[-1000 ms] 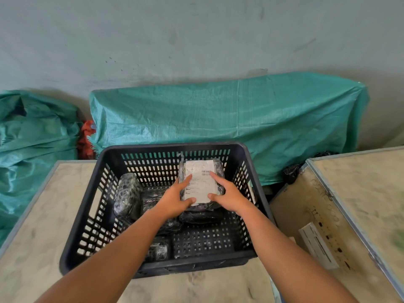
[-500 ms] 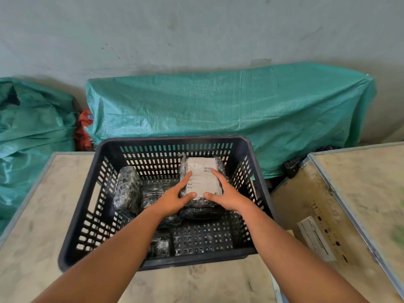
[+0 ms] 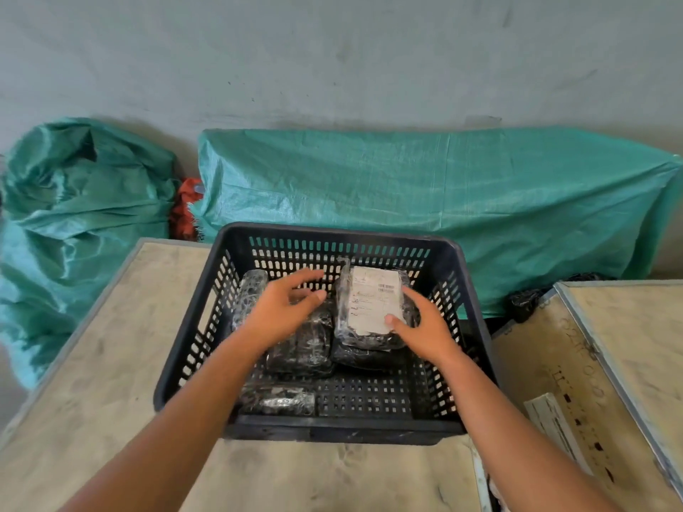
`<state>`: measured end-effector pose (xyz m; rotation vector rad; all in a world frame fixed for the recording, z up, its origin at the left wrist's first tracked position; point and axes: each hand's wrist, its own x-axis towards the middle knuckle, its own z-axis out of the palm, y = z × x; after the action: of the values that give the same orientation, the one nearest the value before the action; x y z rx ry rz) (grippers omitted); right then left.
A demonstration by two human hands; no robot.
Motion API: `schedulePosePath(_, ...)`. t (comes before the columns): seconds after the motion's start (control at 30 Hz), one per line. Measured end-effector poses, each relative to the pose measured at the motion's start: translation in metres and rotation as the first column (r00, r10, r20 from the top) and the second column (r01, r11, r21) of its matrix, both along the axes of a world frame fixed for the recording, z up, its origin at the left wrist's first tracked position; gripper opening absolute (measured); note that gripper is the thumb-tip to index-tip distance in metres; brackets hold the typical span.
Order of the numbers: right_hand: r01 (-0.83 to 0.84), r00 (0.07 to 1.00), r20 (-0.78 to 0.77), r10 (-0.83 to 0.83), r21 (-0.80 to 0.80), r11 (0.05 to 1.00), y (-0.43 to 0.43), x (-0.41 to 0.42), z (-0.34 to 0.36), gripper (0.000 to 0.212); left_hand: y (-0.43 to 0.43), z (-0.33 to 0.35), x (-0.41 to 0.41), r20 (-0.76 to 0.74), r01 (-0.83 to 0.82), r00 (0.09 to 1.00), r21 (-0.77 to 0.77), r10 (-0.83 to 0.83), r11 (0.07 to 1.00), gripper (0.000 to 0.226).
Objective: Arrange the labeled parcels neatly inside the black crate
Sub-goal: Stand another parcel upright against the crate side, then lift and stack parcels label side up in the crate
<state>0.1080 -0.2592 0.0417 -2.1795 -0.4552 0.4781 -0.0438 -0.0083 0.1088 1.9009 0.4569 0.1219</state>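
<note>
The black crate stands on a pale table top. Inside it lie several parcels in black wrap. One parcel with a white label rests on top of another at the back right. My right hand lies against its right side, thumb on the label's lower edge, fingers spread. My left hand hovers open left of that parcel, above a black parcel, holding nothing. Another parcel stands on end at the left wall, and a small one lies at the front.
Green tarp-covered bundles line the wall behind the crate, another green sack sits at the left. A wooden crate with metal edging stands to the right, with a gap between it and the table.
My left hand has come off the labeled parcel and moved left with fingers spread. My right hand has slid to the parcel's right side. The camera view has shifted left.
</note>
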Motion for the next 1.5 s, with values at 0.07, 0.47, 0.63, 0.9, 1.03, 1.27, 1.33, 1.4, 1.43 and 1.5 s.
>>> schedulePosePath(0.07,0.025,0.996,0.086,-0.031,0.061,0.998,0.0,-0.004,0.01,0.063,0.022,0.016,-0.03,0.07,-0.066,0.996,0.047,0.062,0.997,0.04)
schedulePosePath(0.47,-0.466,0.852,0.257,0.457,-0.025,0.884,0.142,-0.073,0.02,0.063,0.08,-0.027,-0.146,-0.065,-0.276,0.948,0.327,0.313,0.904,0.067)
schedulePosePath(0.63,-0.612,0.763,-0.003,0.646,-0.323,0.722,0.163,-0.076,-0.034,0.096,0.077,-0.034,-0.143,-0.018,-0.356,0.93,0.198,0.367,0.913,0.06)
schedulePosePath(0.9,-0.55,0.701,-0.129,0.702,-0.724,0.416,0.185,-0.08,-0.076,0.123,0.078,-0.034,-0.148,0.003,-0.42,0.907,0.094,0.421,0.903,0.054)
schedulePosePath(1.03,-0.536,0.68,-0.123,0.723,-0.756,0.375,0.183,-0.086,-0.085,0.129,0.077,-0.037,-0.149,-0.005,-0.424,0.905,0.054,0.425,0.904,0.056)
schedulePosePath(1.27,-0.522,0.654,-0.125,0.746,-0.789,0.325,0.18,-0.089,-0.082,0.133,0.077,-0.036,-0.147,-0.009,-0.43,0.903,0.031,0.43,0.902,0.058)
schedulePosePath(1.33,-0.544,0.667,-0.151,0.73,-0.768,0.339,0.181,-0.086,-0.073,0.129,0.077,-0.035,-0.147,0.003,-0.434,0.901,0.027,0.434,0.901,0.059)
schedulePosePath(1.4,-0.585,0.669,-0.14,0.73,-0.705,0.401,0.185,-0.08,-0.059,0.12,0.077,-0.033,-0.148,0.012,-0.432,0.902,0.021,0.432,0.902,0.059)
schedulePosePath(1.43,-0.607,0.663,-0.105,0.741,-0.655,0.45,0.186,-0.078,-0.053,0.115,0.078,-0.033,-0.148,0.015,-0.435,0.9,0.012,0.435,0.9,0.059)
schedulePosePath(1.5,-0.631,0.636,-0.028,0.771,-0.595,0.499,0.186,-0.073,-0.044,0.104,0.078,-0.034,-0.149,0.01,-0.435,0.9,0.0,0.435,0.9,0.059)
